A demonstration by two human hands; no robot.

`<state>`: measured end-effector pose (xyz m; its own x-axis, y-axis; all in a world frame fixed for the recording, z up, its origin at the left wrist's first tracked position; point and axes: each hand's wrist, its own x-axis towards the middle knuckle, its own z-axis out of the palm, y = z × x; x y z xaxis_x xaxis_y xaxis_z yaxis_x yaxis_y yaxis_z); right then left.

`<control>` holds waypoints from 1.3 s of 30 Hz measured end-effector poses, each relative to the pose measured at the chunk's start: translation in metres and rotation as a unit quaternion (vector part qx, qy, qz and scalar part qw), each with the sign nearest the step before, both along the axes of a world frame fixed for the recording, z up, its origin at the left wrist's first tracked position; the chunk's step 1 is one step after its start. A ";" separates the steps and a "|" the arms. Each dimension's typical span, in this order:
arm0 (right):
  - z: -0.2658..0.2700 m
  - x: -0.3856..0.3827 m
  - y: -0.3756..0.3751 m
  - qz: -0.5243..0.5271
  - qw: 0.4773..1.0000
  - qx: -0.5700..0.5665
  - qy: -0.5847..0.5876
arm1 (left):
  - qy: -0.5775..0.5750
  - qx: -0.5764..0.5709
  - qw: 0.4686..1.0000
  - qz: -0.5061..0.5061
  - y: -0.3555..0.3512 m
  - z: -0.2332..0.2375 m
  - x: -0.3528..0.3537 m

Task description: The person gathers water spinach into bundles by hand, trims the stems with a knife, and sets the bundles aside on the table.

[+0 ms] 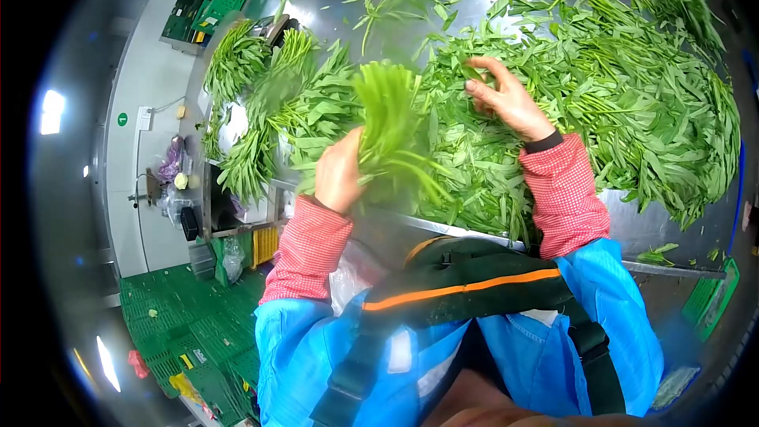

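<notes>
My left hand [340,171] is closed around a bunch of water spinach [385,111], its pale cut stem ends pointing up. The bunch is slightly blurred and held above the table's front edge. To the right, my right hand [510,100] hovers over the big loose pile of water spinach [624,95], thumb and forefinger apart and the other fingers curled. A bit of green shows behind its fingertips, and I see nothing gripped there. More water spinach bunches [316,103] lie on the left side of the metal table [336,12].
Green crates [217,0] stand beyond the table at the back left. Green plastic pallets [170,308] cover the floor at the lower left. Another green crate [709,296] is low on the right. Bags [170,160] hang by the left wall.
</notes>
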<state>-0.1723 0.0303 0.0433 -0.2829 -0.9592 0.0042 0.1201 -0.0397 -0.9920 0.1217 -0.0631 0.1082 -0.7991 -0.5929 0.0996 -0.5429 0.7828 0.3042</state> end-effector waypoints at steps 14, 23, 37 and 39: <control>0.020 -0.006 0.011 -0.092 0.990 -0.055 -0.090 | -0.121 -0.390 0.913 -0.013 -0.002 0.010 -0.009; 0.045 -0.015 0.005 -0.118 0.991 -0.053 -0.024 | -0.072 -0.249 0.963 -0.069 0.018 0.009 -0.017; 0.064 0.055 0.042 -0.044 0.915 0.053 0.397 | -0.117 -0.226 0.965 0.061 0.024 -0.007 -0.033; 0.042 0.067 0.028 -0.036 0.871 0.069 0.485 | -0.113 -0.256 0.959 0.037 0.031 -0.006 -0.044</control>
<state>-0.1052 0.0579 0.0856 -0.2703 -0.9492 0.1610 -0.7752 0.1154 -0.6211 0.0775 -0.0318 0.1020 -0.7927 -0.5676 0.2223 -0.6088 0.7553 -0.2426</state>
